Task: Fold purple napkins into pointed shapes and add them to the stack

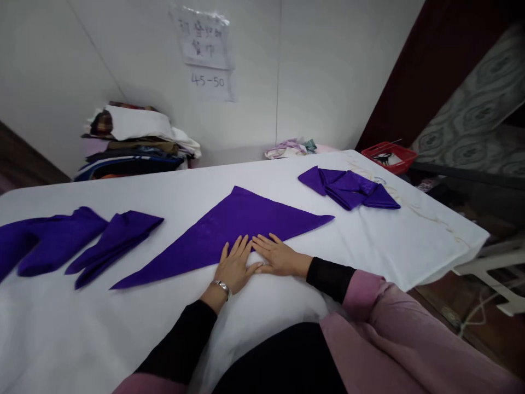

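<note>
A purple cloth folded into a large flat triangle [233,224] lies in the middle of the white-covered table [287,175]. My left hand [234,267], with a watch on the wrist, lies flat on the triangle's near long edge, fingers stretched out. My right hand [279,256] lies flat beside it on the same edge, fingertips touching the left hand. Both hands are open and press the cloth down; neither grips anything.
Folded purple cloths [82,238] lie at the table's left, and a folded purple piece [348,187] sits at the far right. A stack of fabrics [135,142] stands by the wall. A red basket [389,156] sits beyond the right corner. White chair frame [492,268] at right.
</note>
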`<state>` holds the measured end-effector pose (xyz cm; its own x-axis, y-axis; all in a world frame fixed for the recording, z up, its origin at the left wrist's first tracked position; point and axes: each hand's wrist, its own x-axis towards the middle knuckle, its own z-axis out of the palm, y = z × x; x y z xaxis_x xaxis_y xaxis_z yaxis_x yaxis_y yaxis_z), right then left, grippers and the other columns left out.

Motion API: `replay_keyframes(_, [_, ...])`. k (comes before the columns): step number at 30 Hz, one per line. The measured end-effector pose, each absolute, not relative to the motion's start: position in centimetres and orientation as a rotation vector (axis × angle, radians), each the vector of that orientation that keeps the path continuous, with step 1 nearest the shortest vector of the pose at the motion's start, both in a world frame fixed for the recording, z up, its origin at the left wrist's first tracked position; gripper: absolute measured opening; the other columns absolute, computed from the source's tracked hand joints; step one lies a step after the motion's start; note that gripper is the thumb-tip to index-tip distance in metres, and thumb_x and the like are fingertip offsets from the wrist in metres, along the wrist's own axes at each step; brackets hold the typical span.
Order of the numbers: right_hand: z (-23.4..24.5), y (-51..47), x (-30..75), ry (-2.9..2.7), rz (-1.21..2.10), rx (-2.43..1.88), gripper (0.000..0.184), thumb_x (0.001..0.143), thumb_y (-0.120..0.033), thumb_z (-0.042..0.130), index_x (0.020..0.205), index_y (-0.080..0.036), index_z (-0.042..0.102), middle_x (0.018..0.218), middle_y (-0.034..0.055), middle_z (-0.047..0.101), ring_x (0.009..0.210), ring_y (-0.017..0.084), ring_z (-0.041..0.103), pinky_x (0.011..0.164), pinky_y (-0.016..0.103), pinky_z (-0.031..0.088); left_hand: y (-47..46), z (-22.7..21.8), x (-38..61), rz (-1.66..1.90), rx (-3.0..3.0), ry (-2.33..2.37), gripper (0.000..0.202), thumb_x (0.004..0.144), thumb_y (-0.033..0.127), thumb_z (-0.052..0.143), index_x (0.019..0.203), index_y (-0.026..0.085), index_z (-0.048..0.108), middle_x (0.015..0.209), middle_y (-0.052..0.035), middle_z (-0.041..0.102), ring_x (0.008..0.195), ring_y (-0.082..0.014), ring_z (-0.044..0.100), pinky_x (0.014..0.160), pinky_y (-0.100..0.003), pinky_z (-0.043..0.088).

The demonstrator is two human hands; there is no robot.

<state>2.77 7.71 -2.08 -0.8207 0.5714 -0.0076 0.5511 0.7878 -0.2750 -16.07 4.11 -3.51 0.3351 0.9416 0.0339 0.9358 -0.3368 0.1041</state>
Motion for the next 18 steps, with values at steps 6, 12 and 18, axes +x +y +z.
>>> replay_keyframes(6, [-1.8, 7.6, 6.0, -2.852, 0.415, -1.019, 0.079, 0.088, -0.065, 0.029, 0.145, -0.011, 0.022, 0.152, 0.0157, 0.018, 0.141, 0.026, 0.011, 0.113, 0.046, 0.006, 4.3, -3.6, -16.1, 0.132, 2.548, 1.765, 0.074, 0.087, 0.062, 0.025, 0.141, 0.013, 0.033, 0.149, -0.0113, 0.03, 0.139, -0.027, 0.022, 0.111, -0.053, 0.017])
replay_keyframes(12, [-2.0, 8.0, 10.4, -2.769, 0.397, -1.199, 0.077, 0.089, -0.064, 0.028, 0.145, -0.012, 0.023, 0.152, 0.0145, 0.019, 0.141, 0.025, 0.012, 0.113, 0.047, 0.007, 4.4, -3.7, -16.2, 0.108, 2.552, 1.771, 0.076, 0.086, 0.064, 0.023, 0.141, 0.013, 0.034, 0.149, -0.0104, 0.029, 0.139, -0.0269, 0.021, 0.111, -0.052, 0.016])
replay_keyframes(18, [-2.0, 9.2, 15.0, -2.725, 0.354, -1.367, 0.076, 0.09, -0.063, 0.024, 0.146, -0.012, 0.023, 0.152, 0.0142, 0.019, 0.141, 0.025, 0.012, 0.113, 0.046, 0.007, 4.4, -3.5, -16.2, 0.084, 2.531, 1.775, 0.076, 0.086, 0.064, 0.022, 0.141, 0.012, 0.032, 0.15, -0.01, 0.027, 0.14, -0.0263, 0.019, 0.112, -0.053, 0.015])
